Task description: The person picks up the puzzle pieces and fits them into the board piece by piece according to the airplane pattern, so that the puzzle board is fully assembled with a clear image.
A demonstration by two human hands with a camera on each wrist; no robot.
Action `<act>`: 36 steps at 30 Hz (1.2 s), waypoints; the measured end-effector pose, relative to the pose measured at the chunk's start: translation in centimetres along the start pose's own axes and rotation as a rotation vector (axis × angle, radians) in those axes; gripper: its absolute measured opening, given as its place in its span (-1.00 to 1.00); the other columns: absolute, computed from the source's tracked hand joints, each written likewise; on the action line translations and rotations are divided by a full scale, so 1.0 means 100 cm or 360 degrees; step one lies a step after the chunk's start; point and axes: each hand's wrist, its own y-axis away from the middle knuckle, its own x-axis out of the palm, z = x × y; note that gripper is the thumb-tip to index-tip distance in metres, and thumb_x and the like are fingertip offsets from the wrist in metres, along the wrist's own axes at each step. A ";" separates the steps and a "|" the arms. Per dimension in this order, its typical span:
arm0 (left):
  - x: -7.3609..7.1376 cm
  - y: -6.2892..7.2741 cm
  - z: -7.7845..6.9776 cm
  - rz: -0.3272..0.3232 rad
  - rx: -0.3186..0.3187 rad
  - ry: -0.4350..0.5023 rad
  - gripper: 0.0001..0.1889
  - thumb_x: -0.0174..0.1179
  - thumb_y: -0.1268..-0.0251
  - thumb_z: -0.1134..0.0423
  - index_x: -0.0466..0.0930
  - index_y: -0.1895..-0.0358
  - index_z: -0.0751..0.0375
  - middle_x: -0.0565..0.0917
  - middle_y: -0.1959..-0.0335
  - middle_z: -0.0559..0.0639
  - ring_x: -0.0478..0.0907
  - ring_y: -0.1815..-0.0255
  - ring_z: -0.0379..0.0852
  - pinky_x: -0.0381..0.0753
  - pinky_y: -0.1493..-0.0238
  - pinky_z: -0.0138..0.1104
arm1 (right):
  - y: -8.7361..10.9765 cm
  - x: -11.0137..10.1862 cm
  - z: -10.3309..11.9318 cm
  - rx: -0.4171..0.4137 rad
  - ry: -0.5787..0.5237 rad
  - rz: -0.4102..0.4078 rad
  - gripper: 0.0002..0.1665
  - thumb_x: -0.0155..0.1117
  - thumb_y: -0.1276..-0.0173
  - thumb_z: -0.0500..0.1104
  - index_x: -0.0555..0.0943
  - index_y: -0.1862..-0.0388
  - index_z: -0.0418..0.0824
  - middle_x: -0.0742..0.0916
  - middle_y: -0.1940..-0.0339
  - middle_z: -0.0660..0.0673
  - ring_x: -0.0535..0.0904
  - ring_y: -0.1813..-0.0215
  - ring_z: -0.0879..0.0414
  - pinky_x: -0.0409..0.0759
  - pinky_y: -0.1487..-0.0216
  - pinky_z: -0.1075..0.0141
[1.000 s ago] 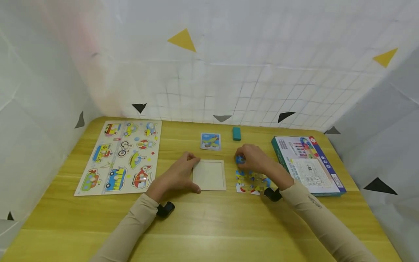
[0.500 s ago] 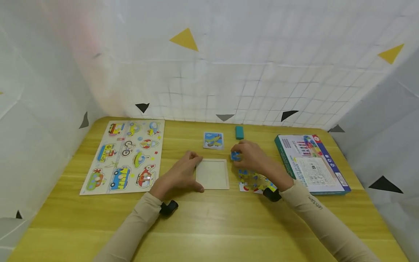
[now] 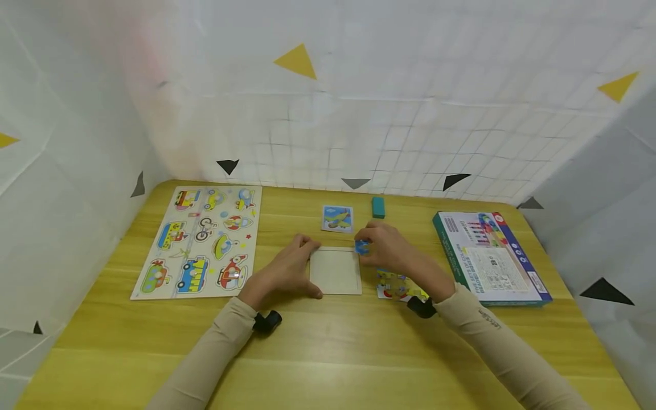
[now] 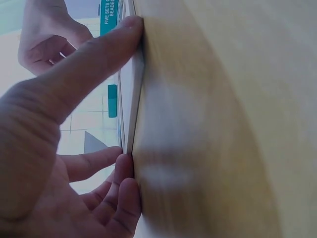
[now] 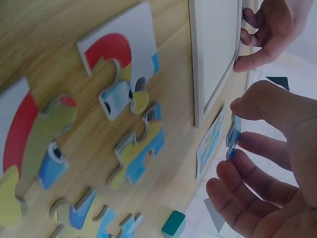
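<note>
Tray (sq., pale, w/ raised rim) lies on counter, btwn both hands. L hand spans tray's L side: thumb at near corner, fingers at far corner, wide gap btwn; holds tray by that side. R hand is nearly closed at the tips: thumb and fingertips pinch blue puzzle piece, other fingers loosely bent. Piece is raised off counter, by tray's far R corner; contact w/ rim: cannot tell. Loose pieces lie on counter just R of tray, partly hidden by R wrist in head view; R-wrist view shows them w/ yel., red, wht. & blue print.

Surrounding items: picture card w/ yel. plane, beyond tray; teal block, R of card; flat printed box, well R of tray; vehicle board, L of L hand.
</note>
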 end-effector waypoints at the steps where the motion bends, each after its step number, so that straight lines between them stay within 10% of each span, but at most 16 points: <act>1: 0.000 0.001 0.001 -0.0002 -0.0009 0.0001 0.18 0.68 0.30 -0.08 0.25 -0.50 0.18 0.23 -0.38 0.14 0.41 -0.20 0.06 0.43 -0.25 -0.11 | -0.002 0.001 0.001 0.0001 0.0002 0.0010 -0.56 0.55 -0.12 -0.20 0.71 0.01 -0.31 0.64 0.16 -0.12 0.57 0.15 -0.01 0.60 0.13 0.16; 36: 0.001 -0.001 0.003 -0.0003 0.0001 -0.0037 0.15 0.67 0.30 -0.14 0.29 -0.47 0.17 0.26 -0.33 0.12 0.44 -0.08 -0.04 0.49 -0.11 -0.17 | -0.024 0.033 0.033 -0.0112 -0.0005 0.0108 -0.58 0.54 -0.10 -0.16 0.71 0.05 -0.25 0.66 0.14 -0.08 0.57 0.15 0.06 0.58 0.12 0.22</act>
